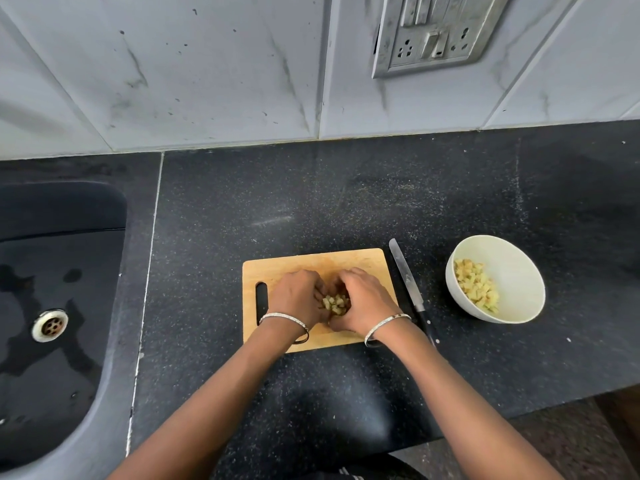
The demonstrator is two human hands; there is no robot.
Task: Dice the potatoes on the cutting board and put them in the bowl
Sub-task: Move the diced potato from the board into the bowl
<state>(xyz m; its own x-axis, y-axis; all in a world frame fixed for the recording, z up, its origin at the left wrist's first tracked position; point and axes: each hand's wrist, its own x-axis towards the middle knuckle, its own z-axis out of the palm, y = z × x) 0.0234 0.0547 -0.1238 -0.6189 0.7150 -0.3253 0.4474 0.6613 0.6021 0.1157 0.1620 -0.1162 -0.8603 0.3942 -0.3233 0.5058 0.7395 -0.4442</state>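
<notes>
Potato status: the dice (335, 304) sit in a small heap on the board (311, 263), near its middle, closed in between your two hands. Your left hand (298, 296) cups the heap from the left, fingers curled round it. Your right hand (363, 299) does the same from the right, and the fingertips of both meet on the far side of the heap. Whether the heap is lifted or rests on the wood cannot be told. The knife (407, 282) lies on the counter (311, 202) just right of the board, blade pointing far, black handle near and partly hidden under your right wrist; neither hand holds it. The bowl (512, 258), white, stands on the counter right of the knife and apart from it, with cubes (478, 287) of potato piled against its left wall. The sink (52, 271), dark and wet, lies well to the left, with its drain (50, 325) showing. A socket plate (436, 32) is fixed to the tiled wall, far right.
</notes>
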